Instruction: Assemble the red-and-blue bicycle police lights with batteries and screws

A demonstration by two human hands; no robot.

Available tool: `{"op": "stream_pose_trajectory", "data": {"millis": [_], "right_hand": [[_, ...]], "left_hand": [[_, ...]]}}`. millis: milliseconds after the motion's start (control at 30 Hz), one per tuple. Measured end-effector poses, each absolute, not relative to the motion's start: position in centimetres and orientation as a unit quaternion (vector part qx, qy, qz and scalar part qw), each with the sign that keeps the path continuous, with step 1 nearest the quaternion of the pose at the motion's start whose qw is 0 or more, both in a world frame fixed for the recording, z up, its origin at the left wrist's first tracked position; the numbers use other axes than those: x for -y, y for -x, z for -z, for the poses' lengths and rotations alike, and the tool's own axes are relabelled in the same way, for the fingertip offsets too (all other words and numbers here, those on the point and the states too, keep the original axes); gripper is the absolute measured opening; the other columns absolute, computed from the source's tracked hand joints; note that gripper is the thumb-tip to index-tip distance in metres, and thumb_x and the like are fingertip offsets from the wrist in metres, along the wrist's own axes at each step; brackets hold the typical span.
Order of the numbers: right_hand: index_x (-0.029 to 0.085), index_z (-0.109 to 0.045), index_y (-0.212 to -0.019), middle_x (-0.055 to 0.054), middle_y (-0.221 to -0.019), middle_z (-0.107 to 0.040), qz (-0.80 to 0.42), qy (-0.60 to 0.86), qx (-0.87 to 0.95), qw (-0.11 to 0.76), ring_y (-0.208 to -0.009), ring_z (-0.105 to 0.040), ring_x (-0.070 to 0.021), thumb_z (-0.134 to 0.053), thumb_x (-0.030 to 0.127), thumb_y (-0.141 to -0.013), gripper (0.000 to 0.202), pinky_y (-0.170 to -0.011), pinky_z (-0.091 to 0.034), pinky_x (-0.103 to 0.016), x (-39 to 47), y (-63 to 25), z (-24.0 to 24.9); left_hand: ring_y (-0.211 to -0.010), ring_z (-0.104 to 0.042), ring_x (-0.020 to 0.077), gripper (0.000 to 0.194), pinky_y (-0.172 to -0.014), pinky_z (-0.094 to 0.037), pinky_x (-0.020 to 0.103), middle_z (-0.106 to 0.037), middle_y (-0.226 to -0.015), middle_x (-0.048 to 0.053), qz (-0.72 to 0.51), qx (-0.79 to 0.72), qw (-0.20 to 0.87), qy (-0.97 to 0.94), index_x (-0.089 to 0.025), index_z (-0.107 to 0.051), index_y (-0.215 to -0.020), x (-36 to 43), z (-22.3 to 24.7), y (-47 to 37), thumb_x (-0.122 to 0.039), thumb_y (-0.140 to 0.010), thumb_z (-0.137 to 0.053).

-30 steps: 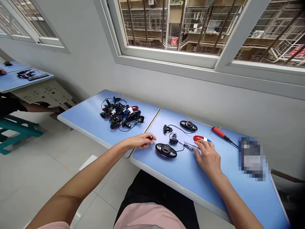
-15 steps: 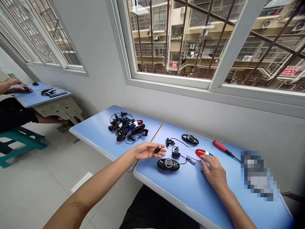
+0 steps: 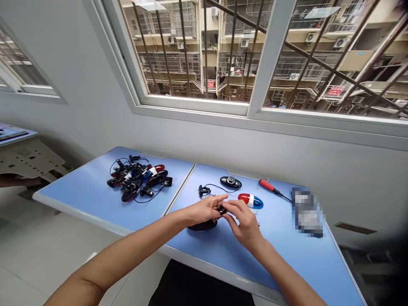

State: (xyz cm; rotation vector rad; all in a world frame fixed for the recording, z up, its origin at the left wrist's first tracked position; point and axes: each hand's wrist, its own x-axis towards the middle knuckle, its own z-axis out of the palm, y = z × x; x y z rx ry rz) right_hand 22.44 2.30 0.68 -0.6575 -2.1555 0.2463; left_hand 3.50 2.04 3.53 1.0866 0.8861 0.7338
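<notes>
My left hand (image 3: 204, 211) holds a small black plastic part (image 3: 222, 209) between thumb and fingers, above the table. My right hand (image 3: 245, 222) meets it there, thumb and fingertips pinched on the same part; whether a smaller piece is also in the pinch is hidden. Beneath my left hand lies a black oval housing (image 3: 202, 226), partly covered. Just beyond the hands are a black clip (image 3: 204, 191) on a thin cable and a second black oval housing with a grille (image 3: 231, 182). A red, white and blue oval light cover (image 3: 250, 200) rests beyond my right hand.
A red-handled screwdriver (image 3: 267, 185) lies toward the wall, its shaft pointing at a blurred-out object (image 3: 307, 212). On the left table sits a pile of black, red and blue bike-light units (image 3: 140, 176) with tangled cables. A seam (image 3: 180, 189) divides the two blue tables.
My right hand has left the tabletop beside the light cover and moved left to the small black part in my left hand. The view has turned to the right.
</notes>
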Motion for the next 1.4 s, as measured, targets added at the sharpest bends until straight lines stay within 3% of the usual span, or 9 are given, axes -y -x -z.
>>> {"op": "stream_pose_trajectory", "data": {"millis": [133,333,600,733,867,1033,1133,1267,1400], "right_hand": [[0.02,-0.059,-0.113,-0.012,-0.11,-0.064,-0.066,0.286,0.88,0.373,-0.101,-0.062,-0.025,-0.053,0.015,-0.092,0.022,-0.081,-0.057,-0.039,-4.5,-23.3,-0.7],[0.021,-0.057,-0.104,-0.01,-0.1,-0.063,-0.044,0.296,0.845,0.443,-0.089,-0.063,-0.021,-0.05,0.012,-0.093,0.016,-0.073,-0.055,-0.034,-6.4,-25.5,-0.3],[0.023,-0.059,-0.097,-0.002,-0.081,-0.064,-0.158,0.284,0.818,0.475,-0.069,-0.061,-0.0153,-0.053,0.017,-0.093,0.009,-0.059,-0.052,-0.027,-7.9,-27.4,-0.4],[0.023,-0.061,-0.1,-0.003,-0.086,-0.068,-0.219,0.276,0.808,0.471,-0.071,-0.063,-0.0151,-0.055,0.019,-0.091,0.011,-0.061,-0.054,-0.028,-8.2,-27.4,-0.3],[0.022,-0.064,-0.091,-0.003,-0.079,-0.068,-0.343,0.341,0.736,0.473,-0.069,-0.063,-0.0165,-0.065,0.032,-0.085,0.012,-0.062,-0.054,-0.031,-7.7,-27.8,-0.4],[0.019,-0.065,-0.086,0.0,-0.068,-0.064,-0.504,0.398,0.558,0.526,-0.057,-0.059,-0.0137,-0.076,0.04,-0.072,0.027,-0.057,-0.052,-0.03,-7.9,-29.8,-1.9],[0.019,-0.064,-0.084,0.002,-0.066,-0.061,-0.517,0.393,0.485,0.586,-0.054,-0.057,-0.0119,-0.078,0.039,-0.068,0.029,-0.055,-0.048,-0.029,-8.1,-31.2,-3.3],[0.02,-0.062,-0.083,0.004,-0.064,-0.059,-0.545,0.373,0.445,0.605,-0.052,-0.055,-0.0105,-0.078,0.038,-0.067,0.029,-0.053,-0.044,-0.028,-8.0,-31.8,-4.1],[0.019,-0.061,-0.083,0.004,-0.064,-0.058,-0.559,0.381,0.439,0.592,-0.053,-0.055,-0.0101,-0.079,0.038,-0.067,0.031,-0.054,-0.043,-0.027,-7.9,-31.4,-3.9]], "left_hand": [[-0.065,-0.048,0.009,0.054,-0.053,-0.031,0.02,-0.057,-0.077,-0.001,-0.281,-0.397,0.717,-0.499,-0.012,-0.064,-0.1,-5.6,-4.8,-6.5,0.004,-0.051,-0.05],[-0.061,-0.054,0.0116,0.023,-0.052,-0.038,0.021,-0.052,-0.061,-0.001,-0.203,-0.387,0.761,-0.48,-0.015,-0.05,-0.063,-9.2,-7.2,-9.7,0.005,-0.051,-0.049],[-0.064,-0.057,0.0107,0.011,-0.068,-0.048,0.025,-0.058,-0.07,-0.001,-0.151,-0.365,0.79,-0.468,-0.014,-0.056,-0.073,-10.2,-8.6,-10.7,-0.015,-0.076,-0.067],[-0.067,-0.055,0.0115,0.035,-0.072,-0.047,0.026,-0.059,-0.072,0.0,-0.113,-0.329,0.791,-0.503,-0.014,-0.062,-0.075,-10.8,-8.5,-10.7,-0.046,-0.077,-0.074],[-0.071,-0.058,0.0155,0.044,-0.072,-0.048,0.03,-0.061,-0.076,0.002,-0.065,-0.299,0.784,-0.539,-0.016,-0.064,-0.078,-11.5,-8.9,-11.5,-0.058,-0.073,-0.075],[-0.097,-0.063,0.0225,0.057,-0.081,-0.048,0.033,-0.066,-0.112,0.01,-0.082,-0.378,0.601,-0.699,-0.016,-0.059,-0.123,-12.3,-10.4,-8.3,-0.049,-0.079,-0.071],[-0.104,-0.061,0.0264,0.043,-0.089,-0.043,0.032,-0.068,-0.115,0.008,-0.107,-0.521,0.359,-0.767,-0.02,-0.068,-0.112,-11.5,-9.4,-3.7,-0.037,-0.073,-0.074],[-0.112,-0.055,0.0393,0.043,-0.092,-0.041,0.04,-0.066,-0.11,0.016,-0.102,-0.592,0.301,-0.741,-0.014,-0.07,-0.1,-9.9,-4.9,1.1,-0.027,-0.06,-0.078],[-0.108,-0.057,0.0338,0.035,-0.087,-0.044,0.036,-0.067,-0.105,0.011,-0.131,-0.607,0.317,-0.717,-0.019,-0.07,-0.094,-9.7,-1.8,2.3,-0.03,-0.06,-0.076]]}}
